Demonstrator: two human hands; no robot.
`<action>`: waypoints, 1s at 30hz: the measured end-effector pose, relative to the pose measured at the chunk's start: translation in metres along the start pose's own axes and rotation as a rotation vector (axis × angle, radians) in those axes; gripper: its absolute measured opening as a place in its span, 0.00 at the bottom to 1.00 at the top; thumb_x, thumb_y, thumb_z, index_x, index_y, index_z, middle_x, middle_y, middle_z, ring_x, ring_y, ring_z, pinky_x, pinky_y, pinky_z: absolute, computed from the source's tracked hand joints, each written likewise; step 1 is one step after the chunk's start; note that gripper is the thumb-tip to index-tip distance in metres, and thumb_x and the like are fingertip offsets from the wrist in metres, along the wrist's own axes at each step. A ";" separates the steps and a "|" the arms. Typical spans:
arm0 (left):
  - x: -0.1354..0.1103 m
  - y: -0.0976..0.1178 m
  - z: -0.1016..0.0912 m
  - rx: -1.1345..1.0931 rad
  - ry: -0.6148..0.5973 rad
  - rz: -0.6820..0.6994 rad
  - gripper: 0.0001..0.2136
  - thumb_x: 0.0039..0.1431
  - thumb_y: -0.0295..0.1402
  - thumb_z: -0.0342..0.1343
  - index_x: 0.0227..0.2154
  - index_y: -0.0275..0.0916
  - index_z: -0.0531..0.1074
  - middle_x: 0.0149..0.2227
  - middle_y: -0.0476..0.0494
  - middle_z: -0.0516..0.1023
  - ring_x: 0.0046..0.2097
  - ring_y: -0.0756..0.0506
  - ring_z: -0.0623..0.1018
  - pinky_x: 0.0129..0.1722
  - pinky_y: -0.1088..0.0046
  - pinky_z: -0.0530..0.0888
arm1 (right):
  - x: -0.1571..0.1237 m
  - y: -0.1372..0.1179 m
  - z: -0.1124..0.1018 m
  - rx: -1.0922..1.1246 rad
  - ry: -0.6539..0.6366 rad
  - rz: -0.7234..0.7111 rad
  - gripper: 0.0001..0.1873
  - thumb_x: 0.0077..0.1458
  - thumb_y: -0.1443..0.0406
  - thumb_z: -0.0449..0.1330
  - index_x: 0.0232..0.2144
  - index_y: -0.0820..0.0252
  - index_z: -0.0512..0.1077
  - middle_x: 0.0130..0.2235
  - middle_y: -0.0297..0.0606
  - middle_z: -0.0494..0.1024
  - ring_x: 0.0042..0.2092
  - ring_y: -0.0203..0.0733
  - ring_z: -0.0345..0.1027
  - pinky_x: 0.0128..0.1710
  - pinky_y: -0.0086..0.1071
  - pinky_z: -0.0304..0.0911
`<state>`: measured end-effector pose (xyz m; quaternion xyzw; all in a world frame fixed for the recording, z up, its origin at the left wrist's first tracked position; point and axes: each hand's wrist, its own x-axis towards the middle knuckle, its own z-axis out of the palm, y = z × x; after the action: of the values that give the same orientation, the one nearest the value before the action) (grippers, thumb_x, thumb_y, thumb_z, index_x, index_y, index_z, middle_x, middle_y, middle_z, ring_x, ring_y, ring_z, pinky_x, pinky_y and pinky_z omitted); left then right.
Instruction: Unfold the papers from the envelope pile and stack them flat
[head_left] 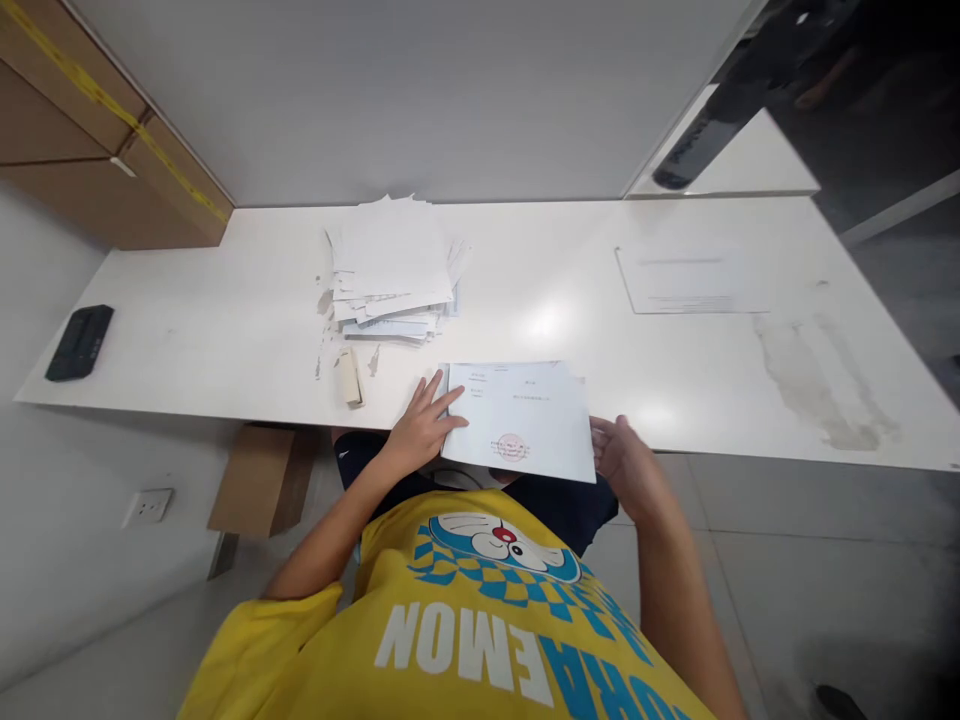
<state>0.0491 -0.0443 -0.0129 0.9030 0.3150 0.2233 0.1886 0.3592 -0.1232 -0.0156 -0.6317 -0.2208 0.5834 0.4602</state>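
Note:
A white printed sheet (517,410) with a round red stamp lies at the table's front edge, its lower part over the edge. At the corners other sheet edges peek out from beneath it. My left hand (420,432) rests on its left side, fingers spread and fingertips on the paper. Beside the right edge is my right hand (622,462), fingers extended against or just at the paper's edge, thumb apart. Whether those fingertips reach under the sheet is hidden. Farther back lies an uneven pile of papers (394,260).
A small cream-coloured block (349,378) stands left of my left hand. On the white table (540,250) are a black device (79,342) at far left, a clear flat sheet or stand (690,282) at right, and cardboard boxes (165,190). Another box (259,480) sits below.

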 end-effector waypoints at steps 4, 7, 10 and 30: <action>-0.002 0.005 0.008 -0.052 0.031 -0.153 0.23 0.62 0.18 0.41 0.50 0.44 0.73 0.66 0.43 0.62 0.71 0.40 0.50 0.66 0.45 0.58 | 0.000 -0.017 0.019 -0.220 0.092 -0.190 0.24 0.44 0.50 0.67 0.41 0.55 0.73 0.41 0.40 0.79 0.43 0.50 0.72 0.40 0.39 0.69; 0.000 0.012 0.001 -0.128 0.164 -0.232 0.26 0.66 0.22 0.38 0.62 0.50 0.60 0.68 0.46 0.58 0.71 0.42 0.48 0.67 0.47 0.56 | -0.003 -0.033 0.040 -0.279 0.114 -0.388 0.20 0.46 0.53 0.66 0.41 0.55 0.72 0.40 0.38 0.78 0.43 0.47 0.71 0.42 0.38 0.67; 0.010 0.015 -0.010 -0.235 0.339 -0.355 0.29 0.70 0.36 0.39 0.68 0.54 0.34 0.72 0.44 0.44 0.72 0.43 0.45 0.67 0.55 0.58 | -0.005 -0.046 0.055 -0.186 0.093 -0.525 0.18 0.48 0.54 0.65 0.40 0.55 0.72 0.41 0.37 0.78 0.44 0.45 0.71 0.44 0.37 0.66; 0.033 0.023 -0.049 -0.523 0.518 -0.360 0.20 0.63 0.50 0.51 0.47 0.41 0.73 0.45 0.40 0.79 0.51 0.40 0.78 0.54 0.61 0.73 | 0.017 -0.041 0.065 0.030 0.061 -0.738 0.19 0.48 0.54 0.66 0.41 0.55 0.74 0.42 0.39 0.78 0.48 0.47 0.71 0.50 0.39 0.65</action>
<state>0.0576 -0.0299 0.0483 0.6691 0.4376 0.4792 0.3622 0.3123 -0.0681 0.0166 -0.5197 -0.4113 0.3623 0.6554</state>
